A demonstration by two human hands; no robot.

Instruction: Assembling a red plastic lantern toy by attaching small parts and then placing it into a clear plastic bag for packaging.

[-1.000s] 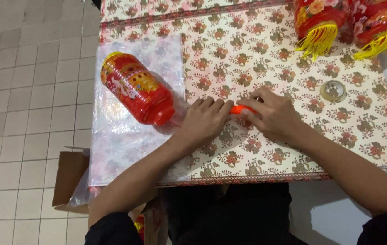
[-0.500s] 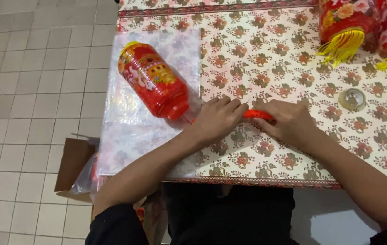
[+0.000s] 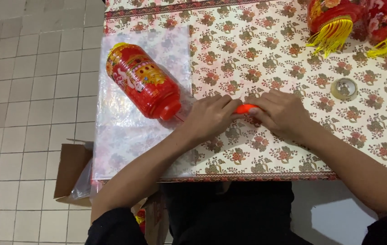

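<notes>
My left hand (image 3: 211, 115) and my right hand (image 3: 279, 113) meet over the floral tablecloth (image 3: 266, 59), both pinching a small orange-red piece (image 3: 245, 108) between their fingertips. Only a short stretch of that piece shows; the fingers hide the rest. Just left of my left hand lies a red cylindrical lantern (image 3: 141, 86) with gold print, on its side on a sheet of clear cellophane (image 3: 125, 131). A thin thread seems to run from the lantern's narrow end toward my left hand.
Two more red lanterns with yellow tassels (image 3: 334, 22) lie at the table's far right. A roll of clear tape (image 3: 344, 88) sits right of my hands. An open cardboard box (image 3: 73, 170) stands on the tiled floor (image 3: 30, 90) below the table's left corner.
My view has shifted, so the table and lanterns sit further right in frame. Both hands stay together on the orange-red piece; the lantern has not moved on the cellophane.
</notes>
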